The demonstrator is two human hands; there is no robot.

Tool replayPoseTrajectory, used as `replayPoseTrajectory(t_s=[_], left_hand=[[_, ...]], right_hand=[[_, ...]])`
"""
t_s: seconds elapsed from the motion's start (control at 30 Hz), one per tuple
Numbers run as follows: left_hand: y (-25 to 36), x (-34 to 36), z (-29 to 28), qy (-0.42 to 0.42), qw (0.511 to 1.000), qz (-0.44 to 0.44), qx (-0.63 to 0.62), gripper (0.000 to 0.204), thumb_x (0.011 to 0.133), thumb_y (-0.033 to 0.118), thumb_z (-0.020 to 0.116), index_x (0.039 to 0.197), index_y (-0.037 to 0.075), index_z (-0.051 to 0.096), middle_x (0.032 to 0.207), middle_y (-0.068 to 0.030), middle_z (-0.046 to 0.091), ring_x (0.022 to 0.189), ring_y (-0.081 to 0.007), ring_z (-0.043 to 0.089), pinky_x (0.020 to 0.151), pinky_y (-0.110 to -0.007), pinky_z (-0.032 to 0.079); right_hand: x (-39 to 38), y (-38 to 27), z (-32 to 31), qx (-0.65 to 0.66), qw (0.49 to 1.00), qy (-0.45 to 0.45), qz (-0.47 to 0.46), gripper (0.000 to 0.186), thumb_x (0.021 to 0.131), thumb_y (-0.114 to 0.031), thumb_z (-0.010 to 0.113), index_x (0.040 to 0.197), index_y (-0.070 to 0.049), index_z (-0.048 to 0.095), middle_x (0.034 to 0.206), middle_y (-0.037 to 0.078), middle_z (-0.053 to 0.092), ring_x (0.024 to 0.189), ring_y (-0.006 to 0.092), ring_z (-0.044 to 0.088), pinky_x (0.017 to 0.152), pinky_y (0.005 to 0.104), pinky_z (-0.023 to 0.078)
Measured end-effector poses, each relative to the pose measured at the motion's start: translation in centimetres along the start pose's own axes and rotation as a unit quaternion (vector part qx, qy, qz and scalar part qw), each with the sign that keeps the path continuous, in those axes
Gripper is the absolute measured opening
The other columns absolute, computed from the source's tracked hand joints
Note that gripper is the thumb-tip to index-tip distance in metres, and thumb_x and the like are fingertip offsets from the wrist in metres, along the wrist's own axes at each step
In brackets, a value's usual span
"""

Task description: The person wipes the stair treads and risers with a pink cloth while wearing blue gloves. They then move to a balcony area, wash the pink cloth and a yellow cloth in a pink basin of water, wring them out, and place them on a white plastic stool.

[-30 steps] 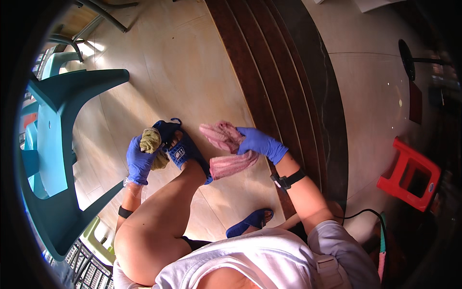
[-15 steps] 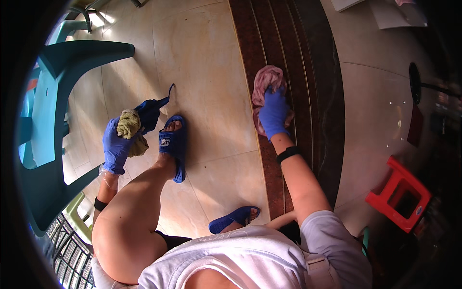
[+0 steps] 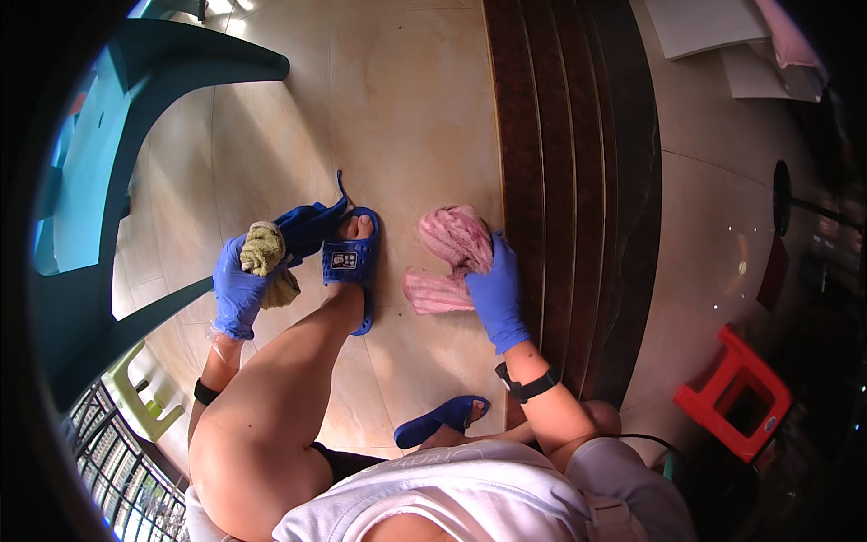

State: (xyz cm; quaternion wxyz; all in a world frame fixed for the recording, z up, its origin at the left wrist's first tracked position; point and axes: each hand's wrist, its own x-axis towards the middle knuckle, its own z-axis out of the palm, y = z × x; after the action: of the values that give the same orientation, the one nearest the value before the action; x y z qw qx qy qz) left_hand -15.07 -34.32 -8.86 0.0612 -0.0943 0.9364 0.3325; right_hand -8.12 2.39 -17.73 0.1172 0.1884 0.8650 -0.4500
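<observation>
My left hand (image 3: 238,291), in a blue glove, is closed around a bunched olive-green cloth (image 3: 264,247). A dark blue cloth (image 3: 305,225) with a thin trailing end hangs from the same grip, close to my blue slipper (image 3: 349,260). In my right hand (image 3: 498,298), also gloved in blue, is a crumpled pink cloth (image 3: 456,237). Its folds spread to the left of my fingers, over the beige tiles beside the dark red-brown stone step (image 3: 553,181). Whether the pink cloth touches the floor I cannot tell.
Teal plastic chair (image 3: 113,154) parts stand along the left, with a pale green stool (image 3: 143,397) below them. A red plastic stool (image 3: 739,394) is on the right. White boards (image 3: 713,27) lie at the upper right. My other slipper (image 3: 440,420) is near the step's lower end.
My right hand has come off the striped step, moving left and toward me with the pink cloth. My left hand has shifted slightly right, still gripping its cloths.
</observation>
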Motion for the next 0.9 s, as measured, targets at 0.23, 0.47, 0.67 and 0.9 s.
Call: replayPoseTrajectory(t_s=[0.23, 0.47, 0.67, 0.9], left_hand=[[-1.9, -0.5, -0.5, 0.001, 0.999, -0.042, -0.035, 0.035, 0.067, 0.011, 0.084, 0.095, 0.007, 0.065, 0.087, -0.0059, 0.063, 0.078, -0.0193, 0.062, 0.075, -0.030, 0.050], [2.0, 0.1, -0.8, 0.005, 1.000, 0.000, 0.006, 0.036, 0.066, 0.011, 0.086, 0.094, 0.006, 0.064, 0.087, -0.0049, 0.063, 0.080, -0.0167, 0.061, 0.076, -0.031, 0.050], [3.7, 2.5, 0.9, -0.032, 0.998, 0.055, 0.021, 0.036, 0.067, 0.014, 0.084, 0.097, 0.005, 0.066, 0.089, -0.0088, 0.064, 0.081, -0.0248, 0.063, 0.076, -0.034, 0.051], [4.5, 11.3, 3.5, -0.191, 0.940, -0.030, 0.282, 0.066, 0.064, 0.041, 0.082, 0.116, 0.006, 0.062, 0.112, -0.0205, 0.060, 0.103, -0.0367, 0.059, 0.086, -0.043, 0.048]], right_hand=[[0.5, 0.1, 7.7, -0.354, 0.928, 0.006, 0.114, 0.091, 0.074, -0.040, 0.072, 0.142, 0.004, 0.030, 0.149, 0.031, 0.019, 0.138, 0.0487, 0.021, 0.110, 0.0570, 0.027], [22.3, -5.3, 6.3, -0.290, 0.941, 0.174, -0.033, 0.088, 0.074, -0.027, 0.066, 0.145, 0.003, 0.025, 0.153, 0.029, 0.013, 0.138, 0.0489, 0.021, 0.110, 0.0558, 0.028], [25.9, -8.7, 8.1, -0.227, 0.905, -0.048, -0.357, 0.093, 0.071, -0.038, 0.076, 0.146, -0.005, 0.031, 0.156, 0.021, 0.017, 0.142, 0.0472, 0.012, 0.115, 0.0515, 0.022], [16.2, -4.8, 5.5, 0.135, 0.948, -0.078, -0.278, 0.070, 0.079, -0.010, 0.071, 0.141, -0.003, 0.041, 0.152, 0.018, 0.031, 0.143, 0.0309, 0.026, 0.116, 0.0363, 0.025]])
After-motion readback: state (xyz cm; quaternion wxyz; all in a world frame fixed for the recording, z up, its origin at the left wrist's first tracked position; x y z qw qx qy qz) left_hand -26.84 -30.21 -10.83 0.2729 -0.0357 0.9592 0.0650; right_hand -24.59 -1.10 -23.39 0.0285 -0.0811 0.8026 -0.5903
